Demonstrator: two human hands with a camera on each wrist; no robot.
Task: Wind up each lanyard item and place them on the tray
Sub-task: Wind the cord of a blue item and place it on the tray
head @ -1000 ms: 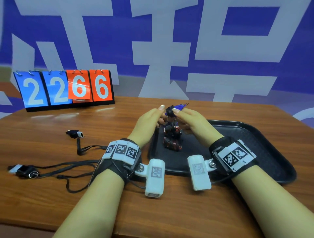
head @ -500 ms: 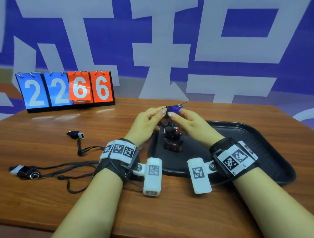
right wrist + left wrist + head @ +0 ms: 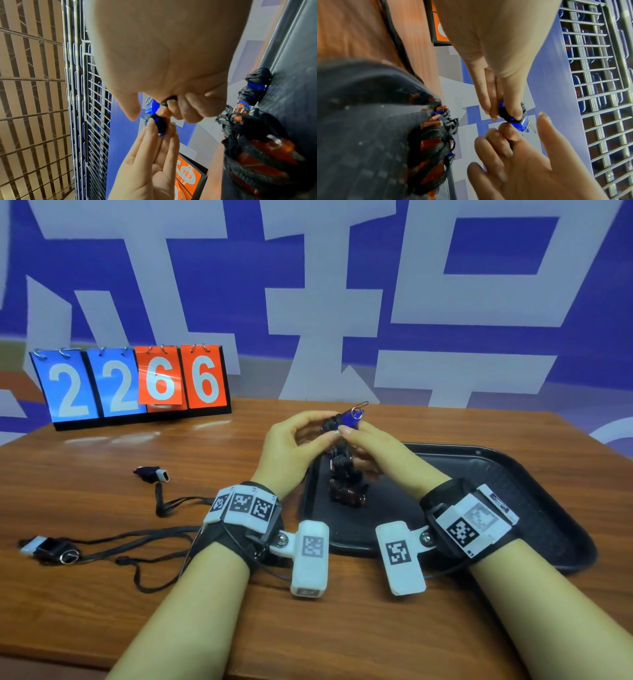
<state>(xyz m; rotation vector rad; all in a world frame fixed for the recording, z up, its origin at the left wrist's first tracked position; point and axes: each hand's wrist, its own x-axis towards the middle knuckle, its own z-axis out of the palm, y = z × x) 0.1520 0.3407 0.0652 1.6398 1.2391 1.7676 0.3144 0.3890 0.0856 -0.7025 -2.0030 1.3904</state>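
1. Blue plastic item (image 3: pixel 348 419) with black cord wound round it is held in the air above the far left corner of the black tray (image 3: pixel 534 484), a small metal clip sticking out of its top.
2. Left hand (image 3: pixel 291 446) pinches the wound bundle between thumb and fingertips; the right hand (image 3: pixel 373 446) has its fingers curled round the cord end, thumb and forefinger pressed to the item.
3. Against half a second earlier, both hands have lifted slightly and drawn closer, and the fingertips now meet over the cord.
4. Wound items (image 3: pixel 347 486), orange and blue under black cord, lie piled at the tray's left end, just below the hands and partly hidden by them.
5. Two unwound lanyards lie on the wooden table (image 3: pixel 102 611) left of the tray: one with a dark fob (image 3: pixel 152 474) farther back, one with a white-tipped fob (image 3: pixel 48 549) near the left edge, its cord running under the left wrist.
6. Flip scoreboard (image 3: pixel 133 383) reading 2266 stands at the table's far left corner.
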